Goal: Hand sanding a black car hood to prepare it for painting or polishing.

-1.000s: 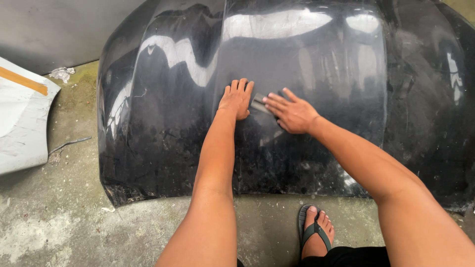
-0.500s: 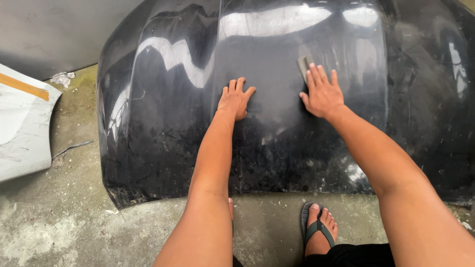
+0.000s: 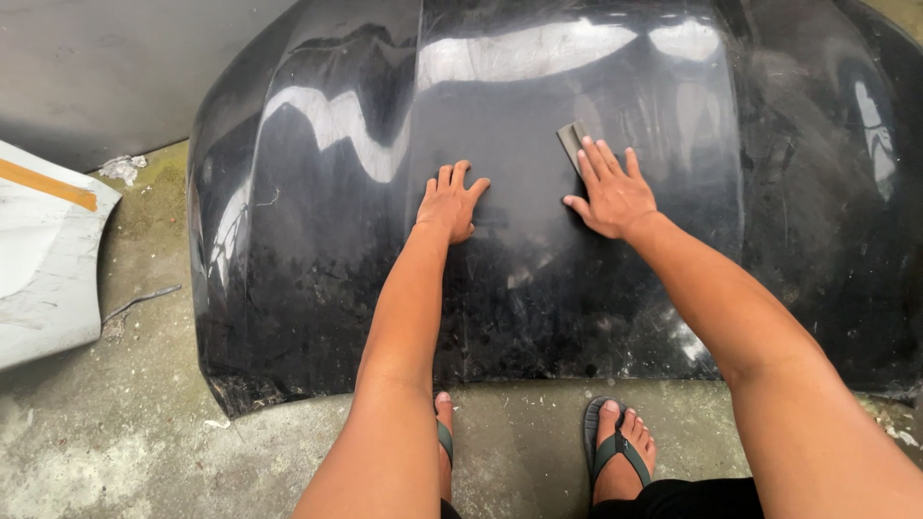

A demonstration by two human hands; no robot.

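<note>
A glossy black car hood (image 3: 336, 240) lies on the concrete floor and fills most of the head view. My left hand (image 3: 450, 204) rests flat on the hood's middle, fingers spread, holding nothing. To its right, my right hand (image 3: 611, 190) presses flat on the hood with a small grey sanding pad (image 3: 571, 140) under its fingertips; only the pad's far end shows. The hood's near part is dull and speckled, its far part shiny with reflections.
A white body panel (image 3: 43, 259) with an orange stripe lies on the floor at the left. My feet in flip-flops (image 3: 620, 452) stand at the hood's near edge. A grey wall (image 3: 106, 67) rises at the back left.
My right hand has slid the pad up and to the right across the hood, away from my left hand, and then a little back. The left hand has stayed put.
</note>
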